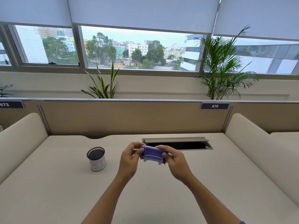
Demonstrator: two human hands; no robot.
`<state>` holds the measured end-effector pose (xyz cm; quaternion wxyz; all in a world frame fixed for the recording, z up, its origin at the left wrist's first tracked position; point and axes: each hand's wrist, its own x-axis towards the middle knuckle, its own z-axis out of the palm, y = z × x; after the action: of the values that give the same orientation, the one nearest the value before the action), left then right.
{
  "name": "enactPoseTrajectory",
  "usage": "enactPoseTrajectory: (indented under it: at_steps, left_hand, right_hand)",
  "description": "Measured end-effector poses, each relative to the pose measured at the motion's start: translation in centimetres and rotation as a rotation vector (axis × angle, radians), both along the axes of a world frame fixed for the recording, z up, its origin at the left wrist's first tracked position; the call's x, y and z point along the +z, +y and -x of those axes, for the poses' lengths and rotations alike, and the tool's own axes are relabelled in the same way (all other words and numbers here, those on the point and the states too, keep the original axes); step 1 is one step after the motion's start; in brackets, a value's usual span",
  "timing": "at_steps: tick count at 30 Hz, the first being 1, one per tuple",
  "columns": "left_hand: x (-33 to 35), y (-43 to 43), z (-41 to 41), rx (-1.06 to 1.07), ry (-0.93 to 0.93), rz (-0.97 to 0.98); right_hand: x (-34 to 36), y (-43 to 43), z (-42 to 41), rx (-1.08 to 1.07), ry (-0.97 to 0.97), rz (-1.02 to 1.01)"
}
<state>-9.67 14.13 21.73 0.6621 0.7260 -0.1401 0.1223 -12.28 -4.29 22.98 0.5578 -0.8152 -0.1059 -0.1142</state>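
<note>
One purple plastic object (152, 155) held above desk (64, 183), in front of cable hatch (178, 143). Two hands engaged. Left hand (130, 159): fingers curled round object's left end, thumb on near side. Right hand (175, 161): fingers curled over right end, thumb pressed on near face. Object clear of desk surface. One mesh pen cup (96, 158), white label marked "BI", stands left of hands, apart. Two number plates on partition: 473 (4, 104), 474 (214, 106). Two large potted plants behind partition: snake plant (103, 84), palm (221, 65).
</note>
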Motion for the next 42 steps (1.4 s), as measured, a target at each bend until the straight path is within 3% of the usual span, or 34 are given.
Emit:
enactPoseTrajectory:
  at_steps: [6, 21, 25, 27, 31, 42]
  left_hand:
    - [0.2, -0.1, -0.3, -0.06, 0.046, -0.015]
    - [-1.2, -0.6, 0.1, 0.021, 0.235, -0.001]
    - [-1.4, -0.9, 0.0, 0.081, 0.274, 0.041]
    - [-1.5, -1.0, -0.1, 0.078, 0.284, 0.048]
    - [-1.6, -1.5, -0.4, 0.061, 0.292, 0.008]
    - [-2.0, -4.2, -2.2, -0.045, 0.341, -0.047]
  right_hand:
    - [-0.2, 0.2, -0.2, -0.026, 0.086, -0.15]
    - [-1.2, -0.2, 0.0, 0.016, 0.247, -0.123]
    - [-2.2, 0.1, 0.5, -0.19, -0.073, 0.072]
    - [-2.8, -0.1, 0.7, -0.086, -0.201, 0.234]
    - [-3.7, -0.8, 0.7, 0.04, -0.266, 0.572]
    - [-4.0, -3.8, -0.7, 0.001, -0.325, 0.662]
